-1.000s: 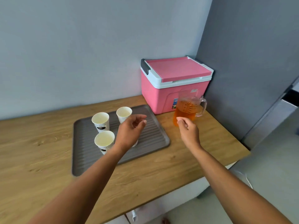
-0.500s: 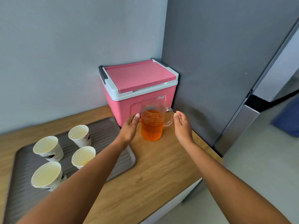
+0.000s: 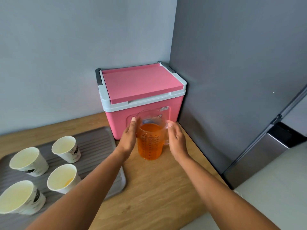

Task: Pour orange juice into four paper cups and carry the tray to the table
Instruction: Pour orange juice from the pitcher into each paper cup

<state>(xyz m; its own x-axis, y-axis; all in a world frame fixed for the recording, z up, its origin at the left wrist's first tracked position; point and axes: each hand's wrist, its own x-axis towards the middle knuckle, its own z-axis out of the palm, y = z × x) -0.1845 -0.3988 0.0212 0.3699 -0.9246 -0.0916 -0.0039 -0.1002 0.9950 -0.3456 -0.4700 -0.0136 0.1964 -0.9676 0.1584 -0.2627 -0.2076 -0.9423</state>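
Orange juice fills the clear jug [image 3: 150, 140] about two-thirds; it stands upright on the wooden desk [image 3: 159, 188], just in front of the pink cooler [image 3: 141, 95]. Left hand [image 3: 128, 138] and right hand [image 3: 177, 140] flank it, fingers extended, palms beside its wall and handle, neither closed around it. Four paper cups [image 3: 64, 178] stand on the grey tray [image 3: 98, 140] to the left.

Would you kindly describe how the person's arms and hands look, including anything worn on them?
Both forearms are bare up to the frame's lower edge: no sleeves, watch or bracelet show. The left hand and right hand wear no gloves, and no rings are visible. The fingernails are short and look pale and unpainted. No markings or tattoos can be seen.
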